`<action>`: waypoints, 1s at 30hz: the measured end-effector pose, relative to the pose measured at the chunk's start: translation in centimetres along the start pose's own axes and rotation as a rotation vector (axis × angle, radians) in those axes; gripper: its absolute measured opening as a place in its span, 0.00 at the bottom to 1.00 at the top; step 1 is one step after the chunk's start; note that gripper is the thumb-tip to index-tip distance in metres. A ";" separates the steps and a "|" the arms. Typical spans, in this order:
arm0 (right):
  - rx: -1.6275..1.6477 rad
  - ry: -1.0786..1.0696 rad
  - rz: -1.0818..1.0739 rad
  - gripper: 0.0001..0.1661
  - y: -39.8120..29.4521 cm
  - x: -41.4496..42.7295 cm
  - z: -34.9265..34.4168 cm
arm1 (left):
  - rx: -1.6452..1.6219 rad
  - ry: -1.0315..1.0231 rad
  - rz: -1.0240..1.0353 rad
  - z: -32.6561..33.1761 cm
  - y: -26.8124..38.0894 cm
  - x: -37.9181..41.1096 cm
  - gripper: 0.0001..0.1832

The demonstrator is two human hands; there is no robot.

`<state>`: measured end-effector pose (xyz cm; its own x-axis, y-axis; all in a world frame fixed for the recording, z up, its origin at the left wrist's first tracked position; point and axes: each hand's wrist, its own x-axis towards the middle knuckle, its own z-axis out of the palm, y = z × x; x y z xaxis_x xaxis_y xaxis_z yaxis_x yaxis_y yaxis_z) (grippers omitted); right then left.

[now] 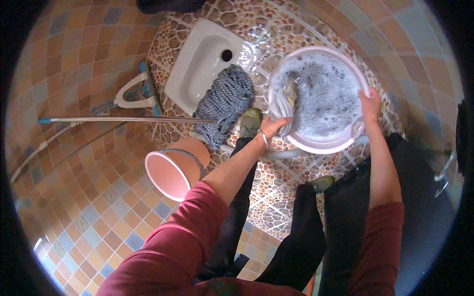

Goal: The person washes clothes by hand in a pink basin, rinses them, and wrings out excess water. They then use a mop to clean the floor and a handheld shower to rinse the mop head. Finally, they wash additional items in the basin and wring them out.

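Note:
A pale pink plastic basin [290,138] full of foamy water stands on the floor in front of me. My left hand [273,126] is at its left rim, thumb over a wet grey cloth [282,107] with a yellowish patch. That cloth hangs over the rim, its far end in the suds [329,96]. On the opposite side, my right hand [371,103] grips the basin's rim, thumb on the inside. Foam hides whatever lies deeper in the water.
Left of the basin, a grey mop head [226,100] with a metal handle [129,119] rests partly over a white squat toilet [177,87]. A pink bucket [189,155] lies tilted nearby. A grey hose [285,153] runs by my green shoes [250,120]. A white-and-blue mop frame [135,92] leans at the wall.

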<state>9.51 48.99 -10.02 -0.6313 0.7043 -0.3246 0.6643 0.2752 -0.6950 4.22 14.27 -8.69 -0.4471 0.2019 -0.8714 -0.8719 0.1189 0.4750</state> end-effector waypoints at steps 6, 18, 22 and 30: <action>-0.325 -0.155 -0.057 0.13 -13.4 0.6 10.0 | -0.242 0.018 0.100 -10.0 4.6 -2.0 0.37; -0.662 -0.532 -0.113 0.22 -29.4 -0.5 23.2 | -0.662 0.108 -0.230 -22.2 11.8 -5.4 0.12; -0.802 -0.701 -0.237 0.19 -31.3 0.7 26.1 | -0.805 -0.034 -0.341 -27.7 13.1 -6.4 0.16; -0.805 -1.072 0.191 0.08 -34.4 -0.4 28.9 | -0.947 0.042 0.038 -31.5 24.5 -12.2 0.25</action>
<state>-24.65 20.33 -4.57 -0.2566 0.0236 -0.9662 0.5909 0.7949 -0.1375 -17.99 -15.87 9.77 -0.4694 0.1518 -0.8698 -0.6477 -0.7287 0.2224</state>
